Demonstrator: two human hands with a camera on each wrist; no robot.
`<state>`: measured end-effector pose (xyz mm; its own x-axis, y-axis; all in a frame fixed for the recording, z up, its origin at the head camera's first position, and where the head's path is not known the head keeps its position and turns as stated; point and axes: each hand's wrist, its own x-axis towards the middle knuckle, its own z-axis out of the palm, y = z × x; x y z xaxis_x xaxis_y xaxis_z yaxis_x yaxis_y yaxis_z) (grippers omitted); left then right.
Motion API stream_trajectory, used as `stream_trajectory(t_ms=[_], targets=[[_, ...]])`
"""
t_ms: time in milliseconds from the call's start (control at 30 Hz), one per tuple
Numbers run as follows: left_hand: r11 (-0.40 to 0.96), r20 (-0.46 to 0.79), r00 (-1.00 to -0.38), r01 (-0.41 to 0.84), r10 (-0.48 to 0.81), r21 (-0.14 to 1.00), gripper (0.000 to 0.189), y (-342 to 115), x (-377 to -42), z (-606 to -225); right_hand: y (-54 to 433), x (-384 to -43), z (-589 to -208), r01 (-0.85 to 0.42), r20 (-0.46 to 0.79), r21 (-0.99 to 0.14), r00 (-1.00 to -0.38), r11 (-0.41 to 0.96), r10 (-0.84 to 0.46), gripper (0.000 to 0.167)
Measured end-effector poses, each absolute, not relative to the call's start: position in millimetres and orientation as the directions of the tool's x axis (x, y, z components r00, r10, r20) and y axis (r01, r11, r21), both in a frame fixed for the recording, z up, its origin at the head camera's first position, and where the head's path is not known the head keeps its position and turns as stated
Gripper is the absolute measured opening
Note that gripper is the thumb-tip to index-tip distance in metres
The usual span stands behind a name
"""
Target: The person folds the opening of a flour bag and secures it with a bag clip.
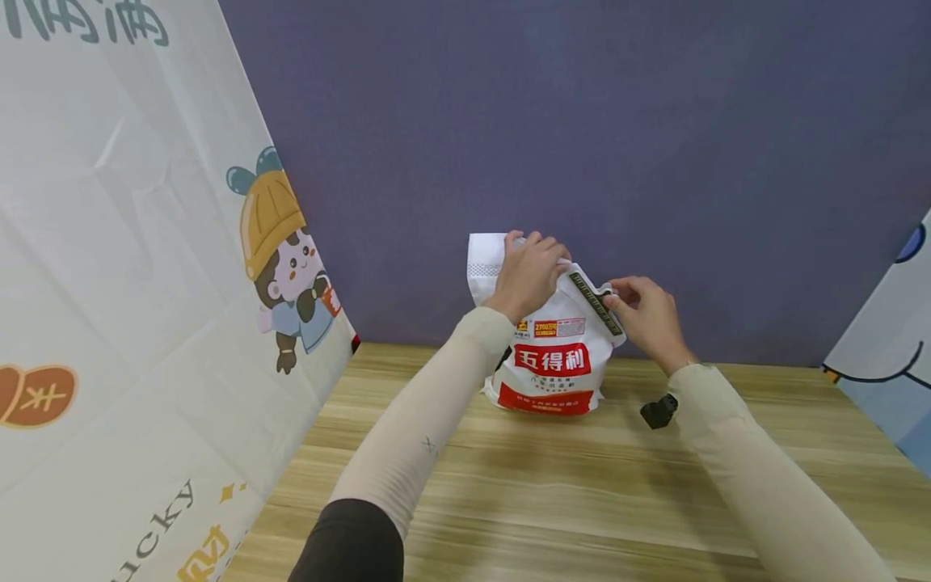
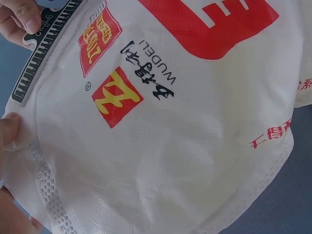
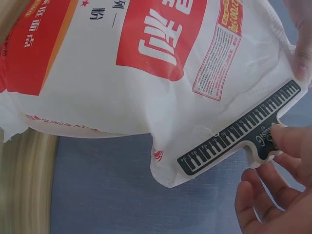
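A white flour bag [image 1: 556,331] with red panels stands upright on the table against the back wall. My left hand [image 1: 531,271] grips its folded top edge; in the left wrist view the thumb [image 2: 9,127] presses on the white material. Along the bag's upper right edge sits a black and white bag clip [image 3: 239,129] printed with piano keys and "Music". Its handle tab is pinched between the thumb and fingers of my right hand [image 1: 647,315]. The clip's long bar lies slanted across the bag's mouth, and a corner of the bag sticks out past its lower end.
The wood-grain table [image 1: 553,493] runs up to a dark blue-grey wall [image 1: 618,121]. On the left hangs a white sheet [image 1: 145,283] with cartoon prints. Another printed sheet [image 1: 890,339] borders the right side.
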<state>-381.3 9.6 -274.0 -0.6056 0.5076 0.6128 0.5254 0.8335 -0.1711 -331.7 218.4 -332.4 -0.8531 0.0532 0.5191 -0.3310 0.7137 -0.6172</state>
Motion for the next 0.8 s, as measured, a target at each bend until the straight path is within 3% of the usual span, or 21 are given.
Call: stream_trajectory(t_ms=[367, 633, 800], targets=[[0.82, 0.657, -0.569, 0.556, 0.494, -0.134, 0.026, 6, -376, -273, 229, -327, -347, -0.319, 0.502, -0.645, -0.862, 0.694, 0.07, 0.035], [0.79, 0.754, -0.471, 0.605, 0.458, -0.103, 0.018, 0, -368, -268, 240, -319, -359, -0.293, 0.516, -0.632, -0.85, 0.717, 0.107, 0.032], [0.78, 0.788, -0.452, 0.623, 0.419, -0.058, 0.018, -4, -360, -267, 242, -310, -366, -0.285, 0.519, -0.637, -0.845, 0.716, 0.125, 0.031]])
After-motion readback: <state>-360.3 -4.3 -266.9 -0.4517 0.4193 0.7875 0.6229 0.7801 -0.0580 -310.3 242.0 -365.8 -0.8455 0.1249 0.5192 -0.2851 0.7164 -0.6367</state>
